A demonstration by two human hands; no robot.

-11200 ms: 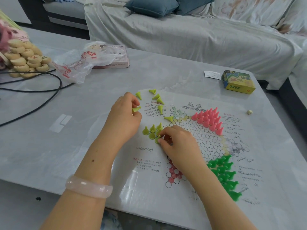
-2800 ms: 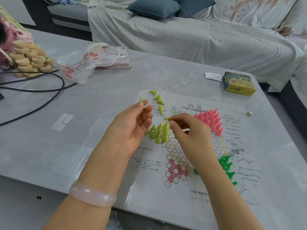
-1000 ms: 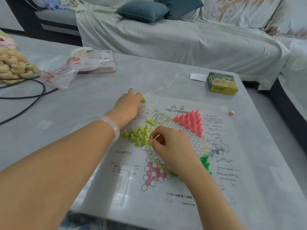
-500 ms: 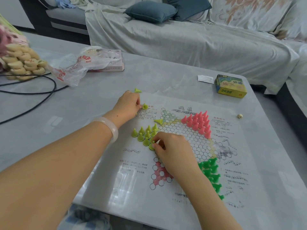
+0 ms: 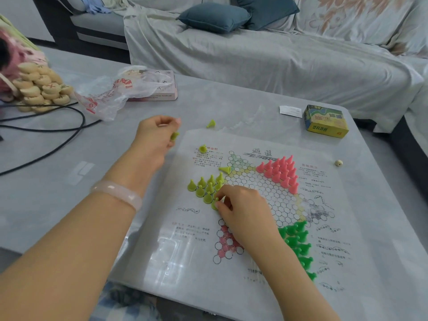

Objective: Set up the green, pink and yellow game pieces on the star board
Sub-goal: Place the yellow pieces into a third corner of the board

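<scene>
The star board (image 5: 266, 195) is printed on a paper sheet on the grey table. Pink pieces (image 5: 280, 172) fill its upper right point and green pieces (image 5: 296, 242) its lower right point. Several yellow pieces (image 5: 205, 187) stand in the left point. My right hand (image 5: 243, 212) pinches a yellow piece (image 5: 215, 203) at the cluster's lower edge. Lifted above the table left of the sheet, my left hand (image 5: 155, 140) holds a yellow piece (image 5: 174, 136) in its fingers. Loose yellow pieces lie at the sheet's top (image 5: 211, 123), on the printed text (image 5: 202, 148) and tipped over near the board (image 5: 225, 169).
A yellow-and-blue card box (image 5: 326, 121) and a white slip (image 5: 290, 111) sit at the far right. A small die (image 5: 338, 162) lies right of the sheet. A plastic bag (image 5: 111, 93) over a pink box, stacked wooden discs (image 5: 39, 89) and black cables (image 5: 46, 128) occupy the left.
My left hand has risen off the sheet's corner with a yellow piece in its fingers. My right hand stays at the yellow cluster's lower edge.
</scene>
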